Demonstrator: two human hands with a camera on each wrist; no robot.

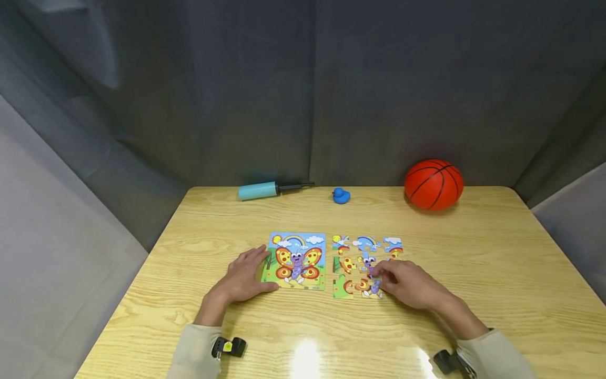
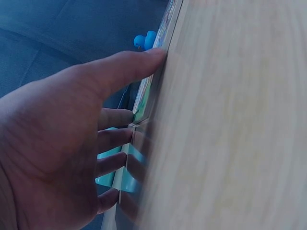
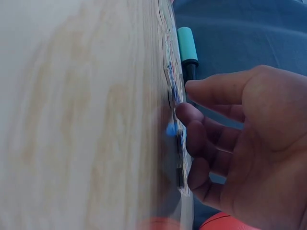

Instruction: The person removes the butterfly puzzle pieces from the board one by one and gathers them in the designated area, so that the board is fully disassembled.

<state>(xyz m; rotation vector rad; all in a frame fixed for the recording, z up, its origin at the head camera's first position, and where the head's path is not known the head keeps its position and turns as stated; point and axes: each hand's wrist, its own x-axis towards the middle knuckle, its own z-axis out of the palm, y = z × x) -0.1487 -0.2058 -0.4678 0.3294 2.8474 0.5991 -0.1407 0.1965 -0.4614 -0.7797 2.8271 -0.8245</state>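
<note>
A square butterfly picture board [image 1: 295, 261] lies flat left of centre. My left hand [image 1: 247, 275] rests at its lower left corner, with the thumb along the near edge and the fingers spread by the left side. To its right, several jigsaw pieces [image 1: 344, 287] of a matching butterfly picture lie in loose rows with small gaps. My right hand [image 1: 411, 284] is over the right part of these pieces and hides some of them. In the right wrist view, its fingers [image 3: 195, 136] bend loosely right at the pieces, the thumb stands apart from the index finger, and nothing shows between them.
Along the table's back edge lie a teal hand pump [image 1: 258, 190] with a black nozzle, a blue rubber duck [image 1: 341, 196] and a red ball [image 1: 434, 185] with black lines. Dark cloth [image 1: 255, 95] hangs behind the wooden table [image 1: 265, 337].
</note>
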